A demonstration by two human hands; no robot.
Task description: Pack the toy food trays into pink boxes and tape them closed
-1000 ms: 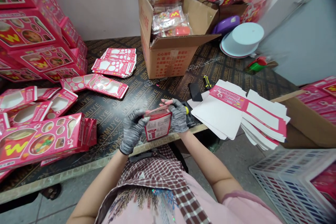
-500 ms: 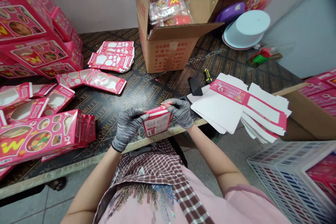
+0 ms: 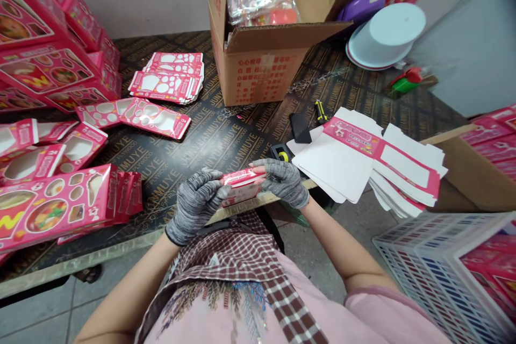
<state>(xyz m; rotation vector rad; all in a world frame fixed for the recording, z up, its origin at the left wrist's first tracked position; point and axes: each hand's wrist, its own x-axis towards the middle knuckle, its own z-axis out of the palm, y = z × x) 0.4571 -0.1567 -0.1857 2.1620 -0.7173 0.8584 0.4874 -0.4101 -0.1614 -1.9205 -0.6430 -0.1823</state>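
Between my hands, at the table's front edge, is a small pink and white cardboard box (image 3: 242,185), its narrow pink printed side facing up. My left hand (image 3: 197,201), in a grey knit glove with bare fingertips, is closed on the box's left end. On the right end, my right hand (image 3: 284,181) grips with its thumb side and fingers along the top edge. A black tape dispenser with a yellow roll (image 3: 282,153) lies just beyond my right hand. Flat unfolded box blanks (image 3: 355,156) are piled to its right.
An open brown carton (image 3: 258,75) with plastic-wrapped packs stands at the back. Pink window boxes (image 3: 52,207) are stacked and scattered at left, near a pile of flat pieces (image 3: 167,79). A phone-like black object (image 3: 300,128), yellow cutter (image 3: 321,111), pale-blue tub (image 3: 397,24) and white crate (image 3: 427,258) are at right.
The box has tipped so its pink top side shows more and its front face less. My left hand has wrapped further round its end. The view has shifted slightly.
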